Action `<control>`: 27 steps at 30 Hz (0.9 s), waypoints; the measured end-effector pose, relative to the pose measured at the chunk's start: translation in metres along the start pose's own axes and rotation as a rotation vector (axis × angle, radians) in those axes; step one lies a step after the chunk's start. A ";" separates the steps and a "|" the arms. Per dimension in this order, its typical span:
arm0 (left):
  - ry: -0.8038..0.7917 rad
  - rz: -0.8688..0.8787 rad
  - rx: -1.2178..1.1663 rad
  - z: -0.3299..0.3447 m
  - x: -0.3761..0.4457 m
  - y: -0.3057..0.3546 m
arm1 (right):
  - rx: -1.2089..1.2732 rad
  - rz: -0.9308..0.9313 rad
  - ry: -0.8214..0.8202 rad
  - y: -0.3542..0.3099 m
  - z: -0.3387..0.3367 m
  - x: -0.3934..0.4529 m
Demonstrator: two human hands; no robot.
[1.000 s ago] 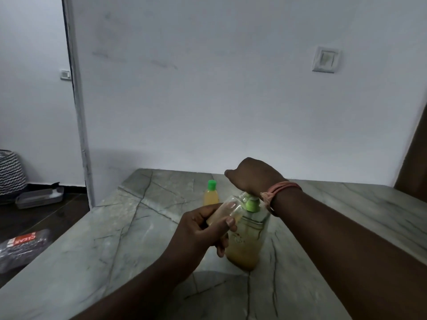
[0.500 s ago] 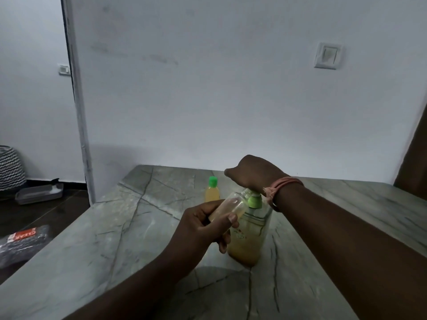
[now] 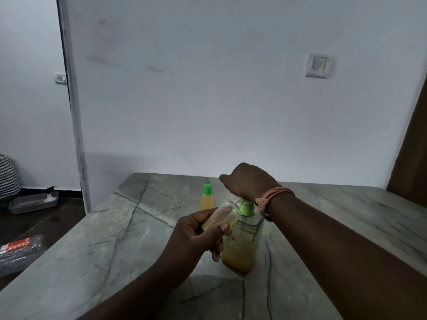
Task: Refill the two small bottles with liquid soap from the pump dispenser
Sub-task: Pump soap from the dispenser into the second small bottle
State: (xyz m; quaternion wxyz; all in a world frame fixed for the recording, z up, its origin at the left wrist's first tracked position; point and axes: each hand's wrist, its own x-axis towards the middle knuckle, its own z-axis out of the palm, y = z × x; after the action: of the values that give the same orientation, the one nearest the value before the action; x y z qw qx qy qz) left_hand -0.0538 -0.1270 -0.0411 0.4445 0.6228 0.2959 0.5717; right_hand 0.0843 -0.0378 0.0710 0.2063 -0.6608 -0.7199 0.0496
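One small bottle (image 3: 207, 197) sat capped already; the left hand (image 3: 196, 236) pinched the open bottle (image 3: 221, 217) at the spout. Right hand (image 3: 248, 182), fingers curled, was pressing the pump dispenser (image 3: 241, 236), so probably more pumps next.

Home: marble counter (image 3: 138, 239), wall switch (image 3: 318, 65), basket (image 3: 7, 176).

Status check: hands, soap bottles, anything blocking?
Left hand holds uncapped small clear bottle, tilted at nozzle. Right hand on green pump head of big amber dispenser. Second small green-capped bottle upright behind. Nothing blocking.
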 end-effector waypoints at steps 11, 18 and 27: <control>-0.004 -0.003 0.003 0.000 0.000 0.000 | -0.038 -0.008 0.071 -0.002 0.001 -0.005; 0.009 -0.012 0.003 0.001 -0.001 0.004 | -0.116 -0.064 0.073 -0.005 -0.009 -0.001; -0.012 0.009 -0.011 -0.001 0.002 0.000 | -0.027 -0.043 0.098 -0.001 0.000 -0.004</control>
State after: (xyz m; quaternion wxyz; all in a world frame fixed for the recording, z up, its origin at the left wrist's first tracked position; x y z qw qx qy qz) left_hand -0.0541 -0.1253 -0.0406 0.4472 0.6252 0.2873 0.5715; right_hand 0.0832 -0.0417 0.0706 0.2336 -0.6495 -0.7236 0.0029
